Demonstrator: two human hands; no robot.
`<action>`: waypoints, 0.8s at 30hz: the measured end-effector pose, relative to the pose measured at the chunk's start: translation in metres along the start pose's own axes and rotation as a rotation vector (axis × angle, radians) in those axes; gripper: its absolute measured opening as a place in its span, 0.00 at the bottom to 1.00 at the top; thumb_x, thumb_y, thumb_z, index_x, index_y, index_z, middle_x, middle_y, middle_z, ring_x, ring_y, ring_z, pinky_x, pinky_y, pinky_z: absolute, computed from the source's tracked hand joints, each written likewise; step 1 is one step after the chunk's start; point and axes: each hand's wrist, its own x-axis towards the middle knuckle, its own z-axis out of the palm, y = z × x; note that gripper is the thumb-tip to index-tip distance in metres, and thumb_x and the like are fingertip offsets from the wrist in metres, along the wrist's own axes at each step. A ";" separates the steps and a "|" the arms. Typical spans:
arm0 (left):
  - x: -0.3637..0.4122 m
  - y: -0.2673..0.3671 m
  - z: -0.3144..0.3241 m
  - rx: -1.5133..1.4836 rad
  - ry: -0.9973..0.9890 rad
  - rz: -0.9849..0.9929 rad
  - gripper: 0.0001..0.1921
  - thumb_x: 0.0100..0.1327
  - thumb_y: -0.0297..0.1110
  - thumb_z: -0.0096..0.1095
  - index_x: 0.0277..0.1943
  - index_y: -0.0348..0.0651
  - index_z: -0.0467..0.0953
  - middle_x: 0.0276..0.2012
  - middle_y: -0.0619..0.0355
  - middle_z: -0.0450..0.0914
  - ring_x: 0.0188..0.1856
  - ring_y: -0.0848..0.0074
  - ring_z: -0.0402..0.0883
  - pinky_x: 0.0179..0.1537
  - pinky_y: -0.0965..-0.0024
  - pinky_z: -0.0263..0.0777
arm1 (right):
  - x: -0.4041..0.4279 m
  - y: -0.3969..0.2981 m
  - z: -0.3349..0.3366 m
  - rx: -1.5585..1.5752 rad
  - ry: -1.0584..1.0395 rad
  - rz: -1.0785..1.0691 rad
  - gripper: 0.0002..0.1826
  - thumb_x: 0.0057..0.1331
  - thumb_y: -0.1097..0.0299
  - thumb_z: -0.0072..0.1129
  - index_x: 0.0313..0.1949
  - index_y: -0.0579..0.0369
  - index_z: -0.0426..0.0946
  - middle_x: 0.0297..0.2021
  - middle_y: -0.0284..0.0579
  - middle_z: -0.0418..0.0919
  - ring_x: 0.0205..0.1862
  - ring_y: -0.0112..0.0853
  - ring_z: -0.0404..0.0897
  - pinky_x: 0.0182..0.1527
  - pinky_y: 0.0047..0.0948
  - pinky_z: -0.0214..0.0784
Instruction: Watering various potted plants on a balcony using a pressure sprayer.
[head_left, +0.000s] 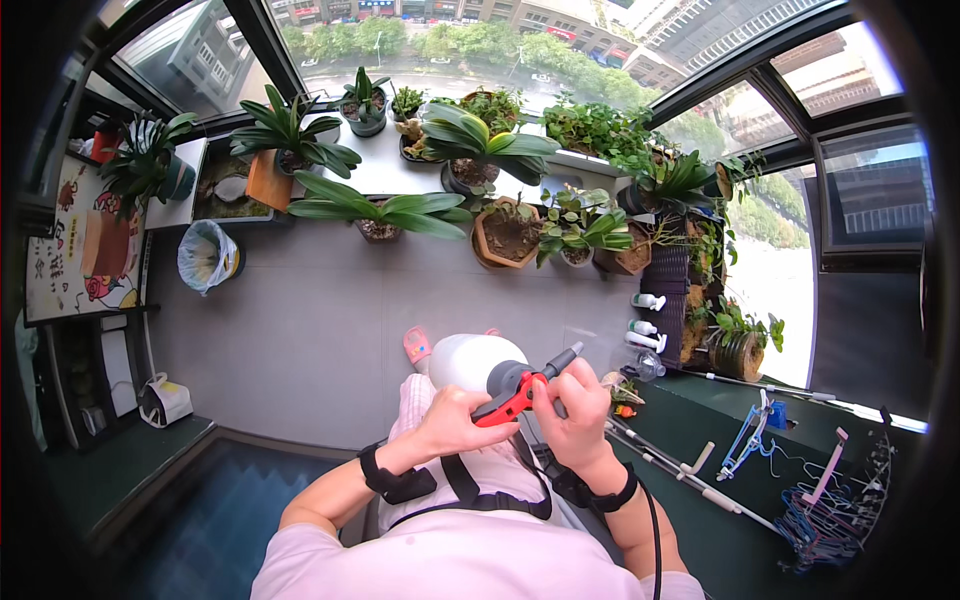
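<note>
A pressure sprayer with a white bottle (466, 355) is in front of my body, with a grey head and a grey nozzle (564, 360) angled up to the right. My left hand (451, 421) is closed around the red handle (498, 412) at its near end. At the other side of the head, my right hand (576, 409) has its fingers curled against the red part, just below the nozzle. Its fingertips partly cover what they hold. The bottle's lower part is hidden beneath the head.
Potted plants (379, 214) line the floor and the white ledge (390, 161) by the windows. A lined trash bin (208, 256) stands at left. Spray bottles (646, 301) sit by a dark planter (664, 279) at right. Poles (697, 484) and clothes hangers (821, 517) lie at lower right.
</note>
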 end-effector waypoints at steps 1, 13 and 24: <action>0.002 -0.002 0.002 0.002 -0.004 0.008 0.20 0.49 0.46 0.71 0.20 0.33 0.77 0.11 0.53 0.72 0.13 0.71 0.71 0.20 0.70 0.66 | -0.007 0.015 0.018 0.025 -0.008 0.029 0.10 0.52 0.78 0.65 0.21 0.56 0.70 0.21 0.43 0.67 0.15 0.36 0.67 0.18 0.32 0.59; 0.008 0.013 -0.004 -0.019 -0.025 0.010 0.19 0.51 0.44 0.70 0.23 0.32 0.79 0.12 0.54 0.73 0.14 0.77 0.72 0.21 0.71 0.66 | 0.005 0.006 0.002 0.041 0.065 -0.009 0.12 0.48 0.81 0.66 0.18 0.56 0.69 0.20 0.40 0.66 0.15 0.32 0.66 0.16 0.30 0.54; 0.005 0.012 -0.008 0.054 -0.025 0.013 0.19 0.50 0.43 0.69 0.20 0.32 0.76 0.10 0.52 0.70 0.13 0.72 0.71 0.20 0.69 0.65 | 0.014 -0.016 -0.027 0.025 0.071 -0.029 0.13 0.48 0.81 0.66 0.18 0.57 0.68 0.18 0.40 0.66 0.15 0.30 0.66 0.18 0.27 0.56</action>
